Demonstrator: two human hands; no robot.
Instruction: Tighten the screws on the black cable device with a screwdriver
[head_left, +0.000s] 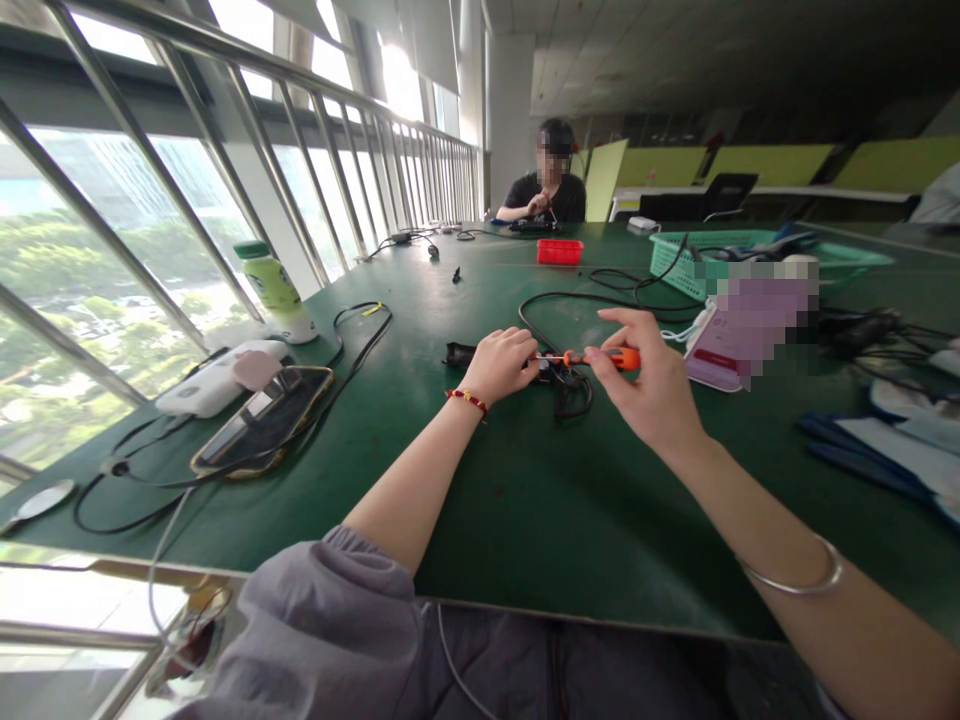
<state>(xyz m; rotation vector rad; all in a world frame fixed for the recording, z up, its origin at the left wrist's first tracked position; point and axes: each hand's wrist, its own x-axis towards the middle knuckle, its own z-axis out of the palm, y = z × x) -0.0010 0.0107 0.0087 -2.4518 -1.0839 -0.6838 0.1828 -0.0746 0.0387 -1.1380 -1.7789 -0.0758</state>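
My left hand point(504, 362) is closed over a black cylindrical device point(460, 356) lying on the green table, its near part hidden under my fingers. In my right hand point(651, 385) is an orange-handled screwdriver point(624, 358), gripped at the handle between thumb and fingers, with the index finger raised. The screwdriver lies nearly level, its metal shaft pointing left toward the device beside my left fingertips. Exactly where the tip touches cannot be made out. Dark wires point(576, 400) curl from the device's right end onto the table, below the screwdriver.
On the left are a phone point(264, 420), a white device point(217, 385), cables and a green-capped bottle point(276, 292). A red tray point(559, 252) and a green basket point(679, 268) stand farther back. At right are a propped phone point(750, 330) and blue-white gloves point(877, 450). A person point(555, 185) sits opposite.
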